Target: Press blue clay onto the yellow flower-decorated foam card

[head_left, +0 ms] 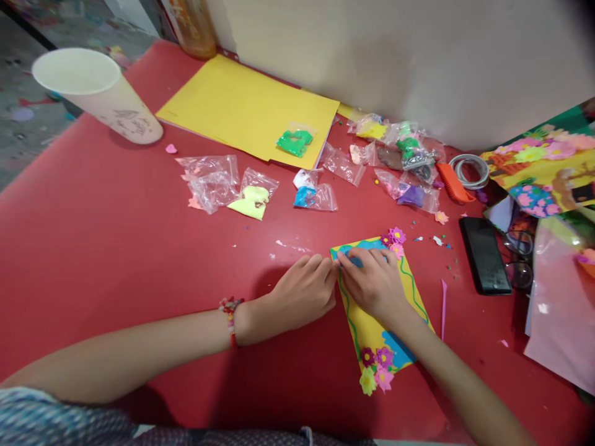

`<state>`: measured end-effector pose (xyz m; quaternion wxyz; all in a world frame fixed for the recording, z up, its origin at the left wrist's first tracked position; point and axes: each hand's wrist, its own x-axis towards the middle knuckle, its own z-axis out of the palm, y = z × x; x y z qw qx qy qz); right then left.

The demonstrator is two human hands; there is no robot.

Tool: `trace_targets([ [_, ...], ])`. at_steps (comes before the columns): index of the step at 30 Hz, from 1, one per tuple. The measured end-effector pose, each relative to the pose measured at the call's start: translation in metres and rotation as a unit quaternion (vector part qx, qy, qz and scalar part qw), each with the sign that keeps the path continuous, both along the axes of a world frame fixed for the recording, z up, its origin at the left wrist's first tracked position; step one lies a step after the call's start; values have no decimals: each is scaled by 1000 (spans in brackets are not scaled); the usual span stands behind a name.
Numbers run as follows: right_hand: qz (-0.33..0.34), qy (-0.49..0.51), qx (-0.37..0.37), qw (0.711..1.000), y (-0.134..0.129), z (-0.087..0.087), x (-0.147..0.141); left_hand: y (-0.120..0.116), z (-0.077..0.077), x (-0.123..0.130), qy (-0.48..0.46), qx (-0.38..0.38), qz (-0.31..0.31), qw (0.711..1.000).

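Observation:
A yellow card [369, 314] lies on the red table, edged with wavy green clay strips and blue clay patches. Clay flowers [377, 370] in pink, purple and yellow sit at its near end; more flowers [396, 239] sit at its far right corner. My left hand [304, 291], fingers curled and closed, is at the card's far left corner. Over the blue patch [369, 244] near that corner, my right hand [374, 285] is closed too, its fingertips meeting the left hand's. Anything pinched between them is too small or hidden to make out.
Bags of clay [253, 197] lie beyond the hands, one on a yellow folder [246, 105]. A paper cup [106, 99] stands at the far left. On the right are a phone [484, 255], glasses [519, 260], an orange cutter [454, 183] and a pink tool [443, 310].

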<state>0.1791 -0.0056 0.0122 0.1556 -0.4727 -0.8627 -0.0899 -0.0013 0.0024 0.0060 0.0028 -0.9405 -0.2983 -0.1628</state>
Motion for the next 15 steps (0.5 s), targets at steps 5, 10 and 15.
trace_targets([
  [5, -8, -80, 3, 997, -7, 4, 0, -1, 0, 1, 11, -17, -2, 1000],
  [10, -41, -111, 17, 993, -7, 6, -2, -3, 2, 1, 44, -43, -7, 998],
  [15, -58, -118, 11, 991, -7, 12, -1, -2, 1, 1, 38, -46, -8, 998],
])
